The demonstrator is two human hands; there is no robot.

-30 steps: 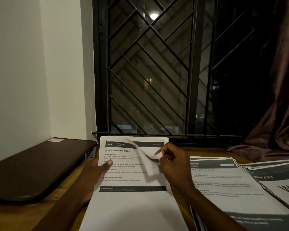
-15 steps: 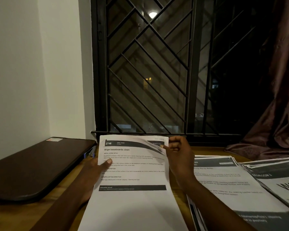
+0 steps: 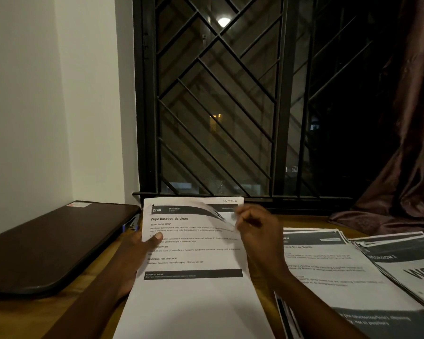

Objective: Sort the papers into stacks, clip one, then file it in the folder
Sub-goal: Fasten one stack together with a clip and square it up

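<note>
I hold a stack of white printed papers (image 3: 194,294) in front of me, its top sheet headed "Wipe baseboards clean". My left hand (image 3: 137,250) grips the stack's left edge, thumb lying on the page. My right hand (image 3: 257,231) pinches the top sheet's upper right corner, which curls up and blurs. Two more paper stacks lie on the wooden table to the right: a near stack (image 3: 333,272) and a far-right stack (image 3: 406,260). A dark closed folder (image 3: 47,243) lies flat at the left.
A blue-and-black clip-like object (image 3: 132,224) sits between the folder and the held papers. A barred window (image 3: 218,106) rises just behind the table, a white wall (image 3: 47,106) stands at the left, and a dark curtain (image 3: 406,167) hangs at the right.
My right hand has kept working the top sheet's upper right corner, lifting it and letting it curl again. My left hand and the stack have stayed put.
</note>
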